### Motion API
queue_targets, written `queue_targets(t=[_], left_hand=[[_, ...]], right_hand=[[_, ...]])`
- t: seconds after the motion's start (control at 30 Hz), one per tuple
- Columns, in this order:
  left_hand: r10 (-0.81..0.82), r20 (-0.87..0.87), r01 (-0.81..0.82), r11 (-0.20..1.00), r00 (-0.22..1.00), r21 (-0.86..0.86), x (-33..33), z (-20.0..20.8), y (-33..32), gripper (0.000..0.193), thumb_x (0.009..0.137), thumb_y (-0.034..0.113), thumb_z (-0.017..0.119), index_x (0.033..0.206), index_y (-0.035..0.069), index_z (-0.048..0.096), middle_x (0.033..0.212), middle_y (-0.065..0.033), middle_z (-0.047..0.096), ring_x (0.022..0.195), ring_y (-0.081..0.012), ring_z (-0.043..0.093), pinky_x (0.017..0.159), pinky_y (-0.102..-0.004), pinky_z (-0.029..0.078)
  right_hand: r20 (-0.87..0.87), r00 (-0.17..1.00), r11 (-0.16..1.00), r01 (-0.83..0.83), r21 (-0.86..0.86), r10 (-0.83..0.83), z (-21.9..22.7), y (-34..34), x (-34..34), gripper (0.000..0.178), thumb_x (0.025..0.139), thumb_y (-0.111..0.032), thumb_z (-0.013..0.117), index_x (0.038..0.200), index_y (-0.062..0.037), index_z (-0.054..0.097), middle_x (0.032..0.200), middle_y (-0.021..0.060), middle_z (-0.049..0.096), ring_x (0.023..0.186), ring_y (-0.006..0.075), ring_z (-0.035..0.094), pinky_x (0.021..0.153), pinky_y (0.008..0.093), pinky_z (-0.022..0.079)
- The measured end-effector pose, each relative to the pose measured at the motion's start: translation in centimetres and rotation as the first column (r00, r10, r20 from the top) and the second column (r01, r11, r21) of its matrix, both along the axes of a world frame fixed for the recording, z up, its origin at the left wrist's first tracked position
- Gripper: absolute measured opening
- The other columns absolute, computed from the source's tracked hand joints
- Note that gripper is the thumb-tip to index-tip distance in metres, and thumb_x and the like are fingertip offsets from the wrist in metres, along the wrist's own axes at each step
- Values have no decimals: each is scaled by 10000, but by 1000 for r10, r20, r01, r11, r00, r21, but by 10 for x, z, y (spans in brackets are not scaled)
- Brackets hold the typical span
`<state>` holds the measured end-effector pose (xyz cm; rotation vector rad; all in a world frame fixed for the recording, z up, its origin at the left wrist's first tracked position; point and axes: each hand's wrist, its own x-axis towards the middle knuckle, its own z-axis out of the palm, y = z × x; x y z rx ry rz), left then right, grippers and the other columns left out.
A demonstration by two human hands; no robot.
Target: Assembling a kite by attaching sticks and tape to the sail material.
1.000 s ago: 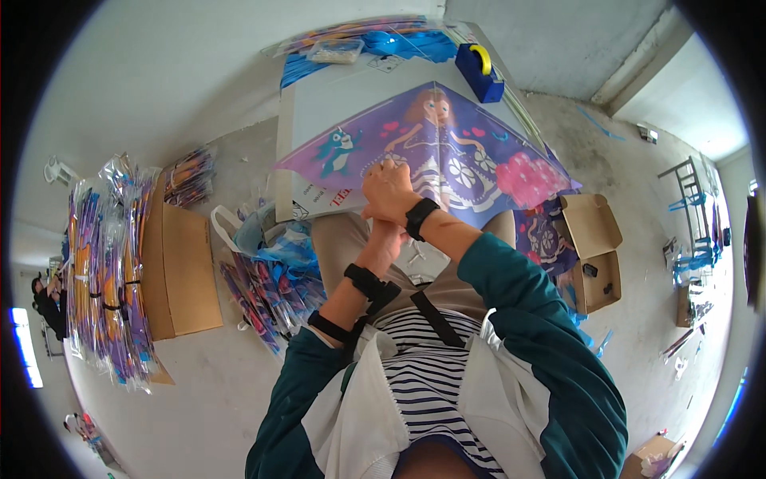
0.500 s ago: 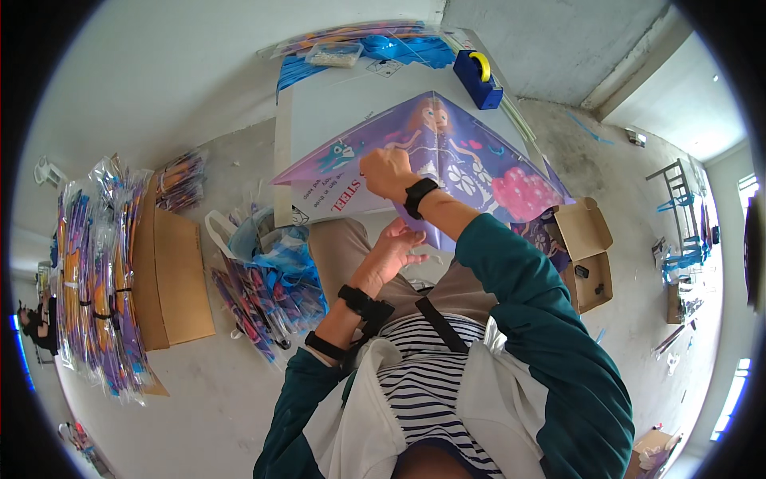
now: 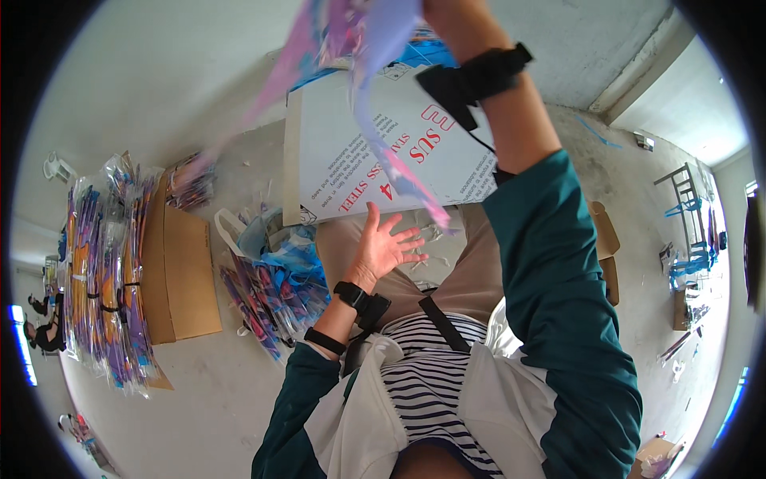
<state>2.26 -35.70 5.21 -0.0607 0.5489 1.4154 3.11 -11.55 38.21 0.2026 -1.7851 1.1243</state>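
My right hand (image 3: 463,24) is raised at the top edge of the view, above the far side of the worktable, its fingertips partly out of view. It grips a purple and pink printed kite (image 3: 387,36), which hangs folded and blurred, one narrow strip trailing toward the table's near edge. My left hand (image 3: 384,249) is over my lap, palm up with fingers spread, holding nothing. Beyond it lies the tabletop (image 3: 331,136), a pale sheet with red and black print. My right arm and the kite hide much of the table's far right part.
Tall plastic-wrapped bundles of kites (image 3: 104,271) stand at the left against a cardboard box (image 3: 187,275). Beside my left leg are more wrapped kites (image 3: 279,279). Blue material (image 3: 427,54) lies at the table's far end. An open cardboard box (image 3: 606,239) shows behind my right sleeve.
The kite has left the tabletop, lifted up and away by my right hand, uncovering the printed sheet. My left hand has dropped slightly toward me, its fingers more spread.
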Motion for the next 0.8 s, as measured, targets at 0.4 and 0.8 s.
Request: queue_targets(t=[0.4, 0.8], left_hand=[[439, 232, -432, 898, 868, -83, -50, -3, 27, 830, 802, 538, 765, 1289, 47, 305, 1318, -330, 463, 1245, -522, 489, 1026, -724, 374], [585, -241, -627, 761, 774, -166, -146, -16, 40, 963, 818, 379, 813, 1463, 85, 161, 1289, -258, 458, 1199, -407, 522, 1004, -640, 460]], right_hand=[[74, 972, 489, 176, -854, -221, -198, 69, 114, 143, 925, -125, 648, 829, -23, 677, 811, 1, 643, 702, 105, 572, 604, 246, 445], [692, 713, 216, 697, -683, -114, -428, 51, 226, 157, 809, -39, 649, 950, 29, 663, 786, 106, 661, 624, 247, 626, 554, 364, 490]])
